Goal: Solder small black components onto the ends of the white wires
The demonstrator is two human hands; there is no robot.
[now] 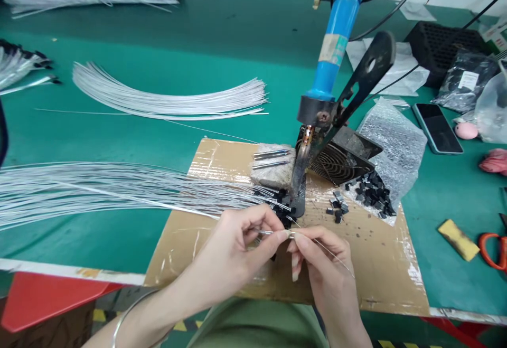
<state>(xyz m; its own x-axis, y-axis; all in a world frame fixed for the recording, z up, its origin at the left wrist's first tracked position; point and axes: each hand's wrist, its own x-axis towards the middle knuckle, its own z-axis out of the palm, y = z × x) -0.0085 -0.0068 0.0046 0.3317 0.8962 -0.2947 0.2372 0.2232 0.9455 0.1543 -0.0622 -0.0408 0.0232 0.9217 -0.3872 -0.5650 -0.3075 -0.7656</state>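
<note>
My left hand (245, 245) is closed in a pinch on a thin white cable (174, 206), which runs in from the left. My right hand (327, 263) pinches a fine wire (335, 257) whose loose end trails down to the right. The fingertips of both hands meet over the cardboard sheet (380, 269), hiding the exact joint between cable and wire. Just behind them lie the black connector ends (283, 200) of a spread of white cables (99, 184). Above these, a soldering iron (330, 47) with a blue handle points tip down, held in a black metal bracket (368, 73).
A small fan (336, 160) stands behind the iron, beside a pad (273, 171) bearing metal rods. Black clips (374, 192) lie on bubble wrap (396, 142). Rightward are a phone (438, 128), a yellow sponge (458, 240) and orange-handled scissors (493, 250). A cable bundle (170, 97) lies behind.
</note>
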